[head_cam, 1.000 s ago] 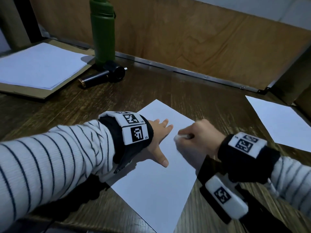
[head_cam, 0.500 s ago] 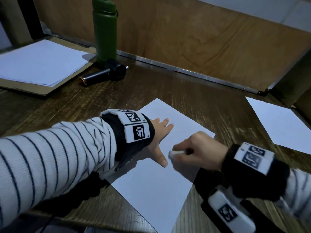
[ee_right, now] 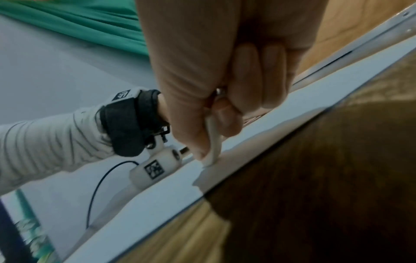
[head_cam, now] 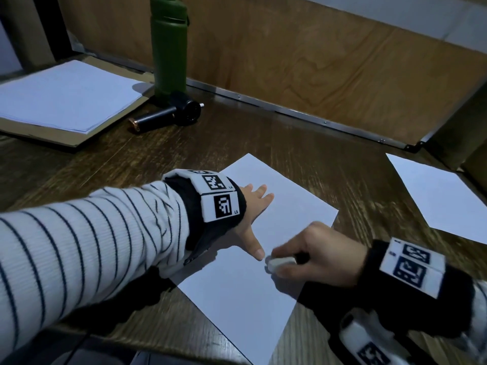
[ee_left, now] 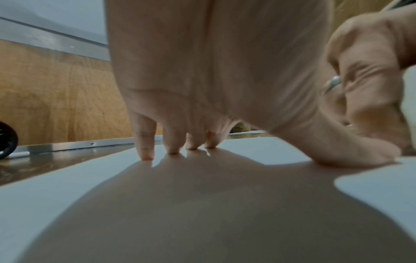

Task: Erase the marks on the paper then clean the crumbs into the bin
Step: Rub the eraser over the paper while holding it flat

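A white sheet of paper [head_cam: 237, 291] lies tilted on the dark wooden table [head_cam: 303, 143]. My left hand [head_cam: 254, 219] lies flat on it with fingers spread, and its fingertips [ee_left: 147, 154] press the paper [ee_left: 56, 186]. My right hand [head_cam: 313, 254] pinches a white eraser [head_cam: 279, 262] and holds its tip on the sheet beside my left thumb. In the right wrist view the eraser [ee_right: 212, 146] touches the paper [ee_right: 144, 201] close to its edge. No marks or crumbs can be made out on the sheet, and no bin is in view.
A green bottle [head_cam: 168, 46] stands at the back with a black cylindrical device [head_cam: 168, 115] lying in front of it. A paper stack on a brown board [head_cam: 63, 98] lies at the left, another sheet [head_cam: 442, 198] at the right. A wooden wall [head_cam: 316, 54] bounds the table behind.
My right hand has slid the eraser toward me and to the left across the sheet, ending beside my left thumb. The left hand has stayed flat on the paper.
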A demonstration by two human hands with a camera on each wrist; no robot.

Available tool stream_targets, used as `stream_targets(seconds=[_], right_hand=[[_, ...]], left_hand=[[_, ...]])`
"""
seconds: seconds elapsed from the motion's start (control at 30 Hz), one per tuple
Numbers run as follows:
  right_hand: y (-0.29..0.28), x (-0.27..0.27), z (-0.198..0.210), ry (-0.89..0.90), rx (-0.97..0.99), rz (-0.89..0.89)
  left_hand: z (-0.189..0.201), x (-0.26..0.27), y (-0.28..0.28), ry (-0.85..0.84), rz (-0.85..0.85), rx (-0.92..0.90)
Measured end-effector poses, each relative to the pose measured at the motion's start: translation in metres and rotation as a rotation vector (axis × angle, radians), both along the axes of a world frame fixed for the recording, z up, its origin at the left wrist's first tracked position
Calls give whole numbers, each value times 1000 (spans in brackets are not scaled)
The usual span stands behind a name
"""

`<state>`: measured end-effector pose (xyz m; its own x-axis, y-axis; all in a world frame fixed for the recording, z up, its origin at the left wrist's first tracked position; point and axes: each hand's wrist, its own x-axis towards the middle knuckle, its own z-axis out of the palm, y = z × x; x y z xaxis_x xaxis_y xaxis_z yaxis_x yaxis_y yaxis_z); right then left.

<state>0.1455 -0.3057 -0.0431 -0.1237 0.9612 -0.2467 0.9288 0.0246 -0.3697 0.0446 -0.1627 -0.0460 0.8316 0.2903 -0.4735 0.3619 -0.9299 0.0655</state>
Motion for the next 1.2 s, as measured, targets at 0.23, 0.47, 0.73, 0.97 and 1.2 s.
stream_targets(seconds=[0.23, 0.47, 0.73, 0.97, 1.2], right_hand=[[38, 39, -5, -209, 293, -284], [-3, 2, 0, 31, -22, -61], [31, 32, -10, -218, 305, -326], [-3, 3, 1, 19, 41, -62], [22, 39, -7, -176, 299, -289]], left_hand=[[3, 0, 0, 27, -12, 19], [-1, 1, 2, 18, -8, 12], [1, 1, 1, 28, -12, 18], [2, 0, 1, 28, 0, 8], [4, 0, 1, 46, -9, 24]])
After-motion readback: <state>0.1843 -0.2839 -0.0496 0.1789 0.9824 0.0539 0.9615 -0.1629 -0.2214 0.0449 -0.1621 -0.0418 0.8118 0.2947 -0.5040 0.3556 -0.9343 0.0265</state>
